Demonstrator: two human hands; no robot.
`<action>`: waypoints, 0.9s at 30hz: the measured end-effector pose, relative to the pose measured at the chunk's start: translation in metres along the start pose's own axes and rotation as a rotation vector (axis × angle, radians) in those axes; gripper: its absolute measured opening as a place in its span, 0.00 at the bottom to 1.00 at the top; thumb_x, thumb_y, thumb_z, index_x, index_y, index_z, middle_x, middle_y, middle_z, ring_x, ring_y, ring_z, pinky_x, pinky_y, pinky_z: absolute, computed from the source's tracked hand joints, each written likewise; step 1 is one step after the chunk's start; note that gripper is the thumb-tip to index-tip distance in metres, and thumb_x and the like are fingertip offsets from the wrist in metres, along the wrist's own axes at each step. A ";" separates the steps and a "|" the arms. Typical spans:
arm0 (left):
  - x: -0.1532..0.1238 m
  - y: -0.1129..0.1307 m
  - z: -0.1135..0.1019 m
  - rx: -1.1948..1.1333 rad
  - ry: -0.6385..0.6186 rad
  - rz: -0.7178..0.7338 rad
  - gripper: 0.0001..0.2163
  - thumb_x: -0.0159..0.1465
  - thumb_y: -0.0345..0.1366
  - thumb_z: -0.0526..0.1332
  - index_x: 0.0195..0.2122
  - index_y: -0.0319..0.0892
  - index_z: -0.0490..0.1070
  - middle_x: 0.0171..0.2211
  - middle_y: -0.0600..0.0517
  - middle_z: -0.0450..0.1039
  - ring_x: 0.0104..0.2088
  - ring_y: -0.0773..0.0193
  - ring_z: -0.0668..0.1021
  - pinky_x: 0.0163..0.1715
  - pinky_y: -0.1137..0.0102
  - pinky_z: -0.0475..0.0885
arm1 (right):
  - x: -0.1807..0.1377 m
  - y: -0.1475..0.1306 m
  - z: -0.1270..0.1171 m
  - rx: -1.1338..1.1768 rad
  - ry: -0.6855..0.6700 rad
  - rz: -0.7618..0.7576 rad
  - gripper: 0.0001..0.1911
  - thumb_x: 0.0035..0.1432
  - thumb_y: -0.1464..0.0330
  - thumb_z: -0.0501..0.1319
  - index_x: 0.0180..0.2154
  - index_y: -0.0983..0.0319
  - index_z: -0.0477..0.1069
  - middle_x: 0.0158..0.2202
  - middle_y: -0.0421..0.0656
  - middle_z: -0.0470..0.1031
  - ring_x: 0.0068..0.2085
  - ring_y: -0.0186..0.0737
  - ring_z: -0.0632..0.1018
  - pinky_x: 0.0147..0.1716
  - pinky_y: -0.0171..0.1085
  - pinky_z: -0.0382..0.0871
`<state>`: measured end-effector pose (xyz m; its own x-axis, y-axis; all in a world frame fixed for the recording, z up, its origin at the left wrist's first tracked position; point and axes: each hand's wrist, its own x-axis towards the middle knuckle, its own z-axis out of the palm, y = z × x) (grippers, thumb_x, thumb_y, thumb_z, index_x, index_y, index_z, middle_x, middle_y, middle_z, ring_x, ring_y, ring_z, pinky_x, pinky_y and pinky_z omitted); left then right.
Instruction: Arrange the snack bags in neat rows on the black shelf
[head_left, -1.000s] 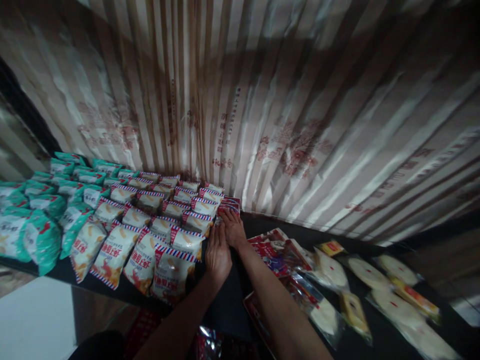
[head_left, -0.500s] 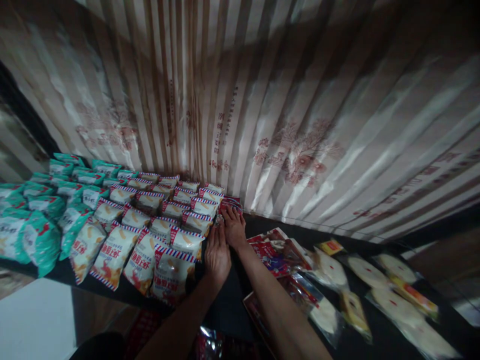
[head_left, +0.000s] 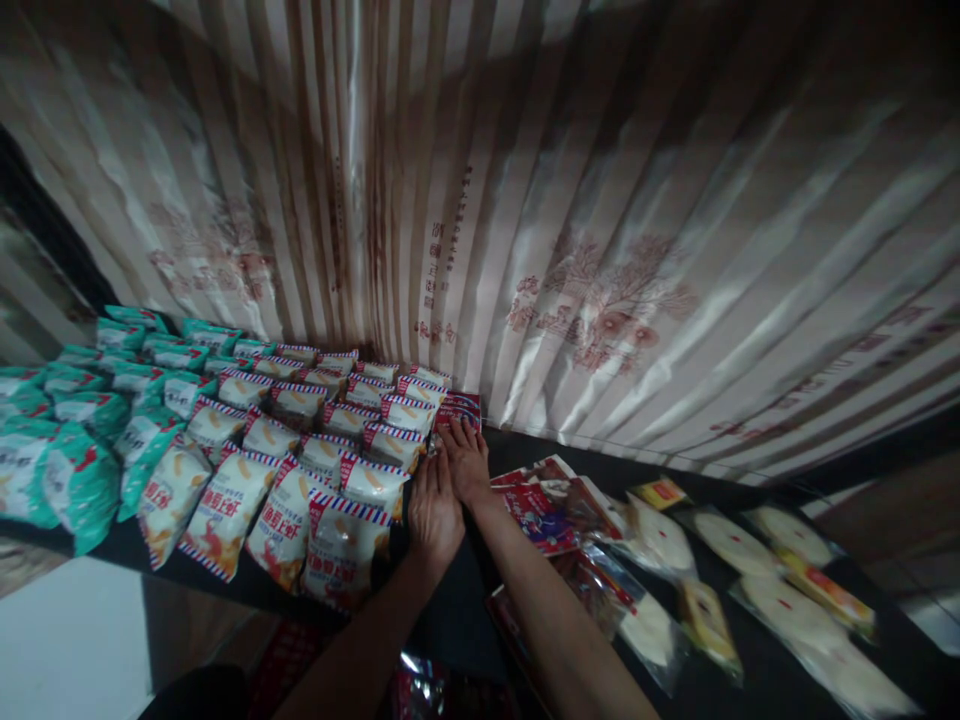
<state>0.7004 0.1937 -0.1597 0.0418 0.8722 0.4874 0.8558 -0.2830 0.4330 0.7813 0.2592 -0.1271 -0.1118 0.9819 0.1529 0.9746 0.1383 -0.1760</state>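
Dark tabletop (head_left: 457, 610), curtain (head_left: 570, 200) behind: striped snack bags (head_left: 300, 440) lie in rows. Left hand (head_left: 433, 505), flat with fingers straight, abuts the row edge. Right hand (head_left: 466, 460), fingers straight, presses the red packet (head_left: 459, 408) at the back, gripping nothing. Mixed packets (head_left: 547, 500) to the right lie unsorted.

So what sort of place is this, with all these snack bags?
Probably a shop display or market stall: rows of identical red-and-white snack bags and green bags laid on a dark table, clear-wrapped round cakes at the right, a striped curtain behind.
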 end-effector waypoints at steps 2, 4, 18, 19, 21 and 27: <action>0.001 0.001 -0.003 -0.008 0.016 0.000 0.27 0.59 0.25 0.50 0.61 0.32 0.55 0.56 0.39 0.65 0.57 0.53 0.66 0.57 0.59 0.63 | -0.001 -0.001 -0.003 -0.004 0.015 0.002 0.23 0.66 0.63 0.45 0.61 0.54 0.57 0.66 0.43 0.51 0.66 0.47 0.49 0.60 0.48 0.46; 0.001 0.002 -0.006 -0.020 0.023 -0.007 0.27 0.58 0.26 0.50 0.61 0.33 0.55 0.55 0.40 0.66 0.55 0.53 0.68 0.55 0.59 0.64 | -0.003 -0.003 -0.007 -0.008 0.012 0.000 0.23 0.65 0.63 0.45 0.60 0.54 0.58 0.66 0.43 0.51 0.66 0.47 0.49 0.59 0.48 0.47; -0.001 0.003 -0.006 -0.009 -0.064 -0.035 0.28 0.53 0.26 0.54 0.58 0.32 0.61 0.53 0.38 0.66 0.54 0.50 0.68 0.56 0.59 0.63 | -0.012 -0.001 0.004 0.006 -0.030 0.034 0.22 0.64 0.65 0.46 0.59 0.51 0.60 0.65 0.39 0.53 0.66 0.51 0.48 0.58 0.51 0.47; -0.001 0.003 -0.005 -0.006 -0.062 -0.033 0.27 0.53 0.26 0.54 0.57 0.31 0.61 0.53 0.37 0.66 0.54 0.50 0.68 0.55 0.59 0.63 | -0.013 -0.001 0.005 0.003 -0.029 0.035 0.22 0.64 0.65 0.46 0.59 0.50 0.59 0.65 0.39 0.53 0.66 0.51 0.48 0.59 0.52 0.47; -0.001 0.003 -0.005 -0.003 -0.055 -0.029 0.27 0.54 0.27 0.54 0.57 0.32 0.61 0.53 0.37 0.66 0.54 0.50 0.69 0.55 0.59 0.64 | -0.013 -0.001 0.007 0.000 -0.023 0.042 0.22 0.64 0.64 0.45 0.59 0.50 0.59 0.66 0.38 0.52 0.66 0.50 0.49 0.59 0.53 0.45; -0.001 0.004 -0.005 0.009 -0.044 -0.023 0.25 0.55 0.27 0.54 0.56 0.31 0.62 0.53 0.36 0.66 0.55 0.49 0.67 0.55 0.58 0.63 | -0.011 0.001 0.012 0.003 -0.003 0.038 0.22 0.64 0.63 0.45 0.59 0.51 0.59 0.66 0.39 0.51 0.66 0.51 0.49 0.60 0.54 0.43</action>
<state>0.7010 0.1896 -0.1546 0.0451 0.8952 0.4435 0.8613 -0.2597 0.4367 0.7815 0.2499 -0.1412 -0.0755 0.9868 0.1431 0.9775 0.1016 -0.1848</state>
